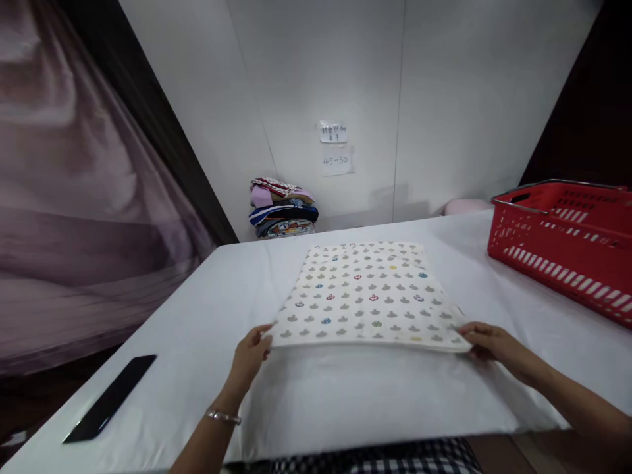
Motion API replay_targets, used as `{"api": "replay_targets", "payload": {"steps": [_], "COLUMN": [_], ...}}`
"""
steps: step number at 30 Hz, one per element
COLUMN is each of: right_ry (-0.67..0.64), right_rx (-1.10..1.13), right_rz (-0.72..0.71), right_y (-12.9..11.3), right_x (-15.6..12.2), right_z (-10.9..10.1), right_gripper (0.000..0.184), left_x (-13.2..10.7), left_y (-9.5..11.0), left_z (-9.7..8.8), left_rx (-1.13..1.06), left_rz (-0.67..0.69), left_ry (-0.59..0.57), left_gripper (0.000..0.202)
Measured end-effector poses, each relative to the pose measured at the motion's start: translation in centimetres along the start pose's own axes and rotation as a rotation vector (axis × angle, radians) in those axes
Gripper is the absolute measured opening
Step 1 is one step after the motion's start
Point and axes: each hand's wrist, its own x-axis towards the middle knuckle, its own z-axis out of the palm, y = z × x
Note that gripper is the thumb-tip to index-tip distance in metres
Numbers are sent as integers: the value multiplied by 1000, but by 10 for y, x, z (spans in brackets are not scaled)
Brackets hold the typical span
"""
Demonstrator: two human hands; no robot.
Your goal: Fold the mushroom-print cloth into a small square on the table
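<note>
A folded white cloth (368, 293) printed with small grey and coloured shapes lies flat in the middle of the white table (207, 309). My left hand (250, 355) pinches the cloth's near left corner. My right hand (486, 341) grips its near right corner. The near edge is lifted slightly off the table between the two hands. A thin bracelet (223, 416) sits on my left wrist.
A red plastic basket (563, 243) with metal handles stands at the right. A stack of folded clothes (282, 208) rests against the back wall under two paper notes (334, 146). A flat black strip (111, 398) lies at the table's near left. A purple curtain (74, 197) hangs left.
</note>
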Motion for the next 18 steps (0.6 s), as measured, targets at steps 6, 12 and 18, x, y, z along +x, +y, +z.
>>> {"api": "replay_targets", "payload": {"steps": [6, 12, 18], "right_ry": [-46, 169, 237], "right_rx": [-236, -596, -738], "right_rz": [41, -224, -346], "right_y": [32, -19, -69], "right_x": [1, 40, 121], "right_z": [3, -9, 8], "right_gripper": [40, 35, 28], "left_x": [-12, 8, 41], "left_y": [-22, 28, 35], "left_z": [3, 47, 129], "left_rx": [739, 861, 876], "left_rz": [120, 569, 638], "left_ry": [-61, -37, -45], "left_gripper": [30, 29, 39]}}
